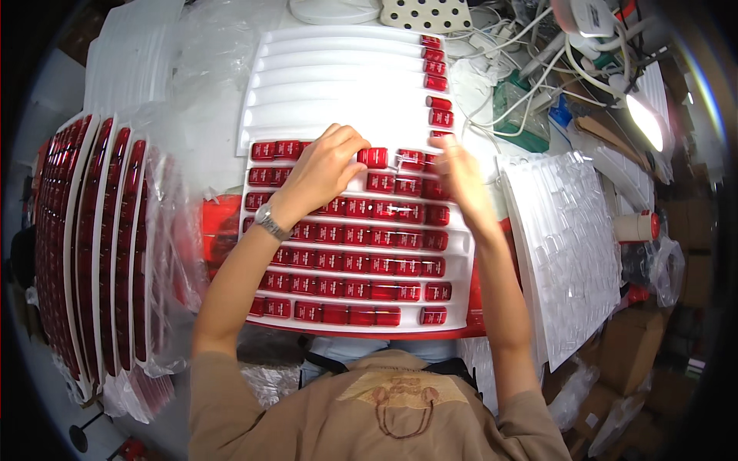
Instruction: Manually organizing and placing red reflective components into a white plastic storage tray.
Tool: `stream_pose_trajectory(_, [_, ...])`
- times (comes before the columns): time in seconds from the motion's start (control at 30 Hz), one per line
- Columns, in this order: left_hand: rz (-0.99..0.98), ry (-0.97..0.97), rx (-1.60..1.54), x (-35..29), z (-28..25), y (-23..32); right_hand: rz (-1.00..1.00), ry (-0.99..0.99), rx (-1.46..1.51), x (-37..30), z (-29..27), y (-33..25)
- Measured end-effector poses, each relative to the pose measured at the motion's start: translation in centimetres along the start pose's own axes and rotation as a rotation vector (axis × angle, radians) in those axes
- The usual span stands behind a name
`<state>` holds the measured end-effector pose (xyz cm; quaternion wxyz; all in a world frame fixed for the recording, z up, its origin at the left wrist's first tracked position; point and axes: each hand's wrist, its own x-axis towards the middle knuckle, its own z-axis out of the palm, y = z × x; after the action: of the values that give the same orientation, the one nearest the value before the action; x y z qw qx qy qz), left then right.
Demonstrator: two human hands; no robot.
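A white plastic tray (460,265) lies in front of me, its long grooves lined with short, shiny red cylinders (357,236) with pale print. Behind it, a second white tray (330,84) shows bare grooves, with a column of red cylinders (435,67) along its right end. My left hand (327,165), with a watch on the wrist, is closed, thumb and finger at the end of one red cylinder (374,158) in the near tray's far row. My right hand (461,175) is over the right end of that row, blurred; its fingers' hold cannot be made out.
Filled trays of red cylinders (108,238) stand on edge at the left beside clear plastic wrap (171,230). Clear plastic trays (565,246) are stacked at the right. A lit lamp (644,123), tangled white cables (530,92) and a green box (523,115) crowd the far right.
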<state>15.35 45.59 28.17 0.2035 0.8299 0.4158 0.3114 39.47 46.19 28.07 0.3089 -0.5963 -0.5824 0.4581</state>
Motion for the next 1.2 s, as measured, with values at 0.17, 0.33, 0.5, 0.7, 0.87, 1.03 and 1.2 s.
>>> stream_pose_trajectory(0.17, [0.045, -0.060, 0.340, 1.5, 3.9, -1.9, 0.020, -0.015, 0.656, -1.4, -2.4, 1.1])
stream_pose_trajectory(0.33, [-0.128, 0.018, 0.379, -0.7, -0.4, -2.4, -0.071, 0.016, 0.625, -2.9, -0.8, 0.3])
stream_pose_trajectory(0.5, [-0.118, 0.068, 0.146, -1.3, 0.4, -2.6, -0.132, 0.204, 0.710, -1.7, 4.7, -1.7])
stream_pose_trajectory(0.7, [-0.256, 0.256, -0.497, -2.3, 1.6, 1.5, -0.493, 0.305, 0.039, -2.8, 7.7, -2.8])
stream_pose_trajectory(0.87, [0.013, 0.153, 0.037, -1.4, 1.2, 0.5, -0.474, 0.003, -0.444, -7.8, -1.0, -3.7])
stream_pose_trajectory(1.03, [-0.111, 0.008, 0.280, -0.1, 1.1, -2.8, 0.004, 0.335, -1.263, -13.9, -12.4, 0.3])
stream_pose_trajectory(1.2, [-0.049, 0.032, 0.312, -0.5, 0.7, -3.6, -0.180, 0.292, -1.167, -14.9, -13.1, 2.8])
